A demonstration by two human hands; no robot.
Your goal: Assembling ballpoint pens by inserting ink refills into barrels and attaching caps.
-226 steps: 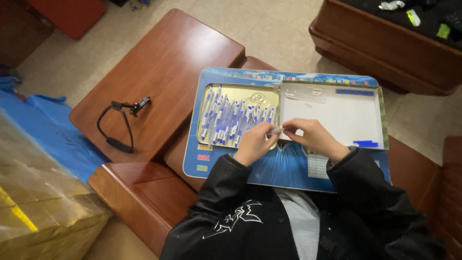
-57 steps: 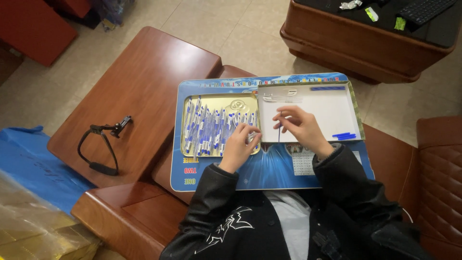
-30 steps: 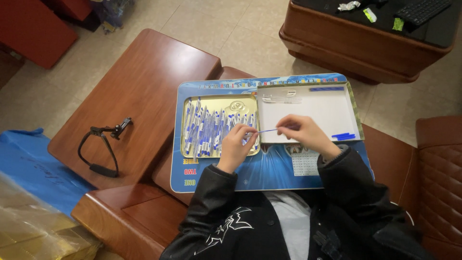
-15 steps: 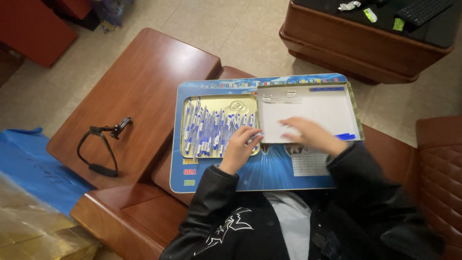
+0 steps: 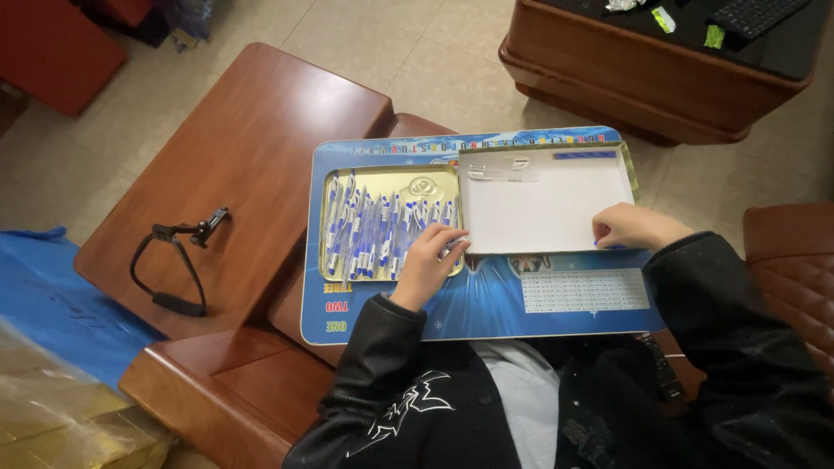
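Far left: blue sheet (image 5: 52, 304) on the floor, yellowish plastic-wrapped bundle (image 5: 61, 417) at the bottom corner. Black strap with a clip (image 5: 178, 260) lies on the brown wooden table (image 5: 261, 130), well apart from the hands. Blue lap board (image 5: 486, 295) rests across the person's lap, overlapping the table edge. On its left part sits a shallow gold tray (image 5: 334, 187) filled with small white-and-blue pieces (image 5: 373, 234), loosely stacked side by side. Left hand (image 5: 430, 260) lies at the tray's right edge, fingers curled down onto the pieces; whether it pinches one, cannot tell. Just right of the tray, touching it, a white tray (image 5: 547, 204), mostly bare, with a few clear pieces (image 5: 499, 169) near its top left and a blue strip (image 5: 584, 155) along the top edge. Right hand (image 5: 630, 227) rests at the white tray's lower right corner, fingers curled together, a bit of blue showing at the fingertips; grip unclear. Upper right: dark wooden cabinet (image 5: 643, 78) with a keyboard (image 5: 751, 13) on top.
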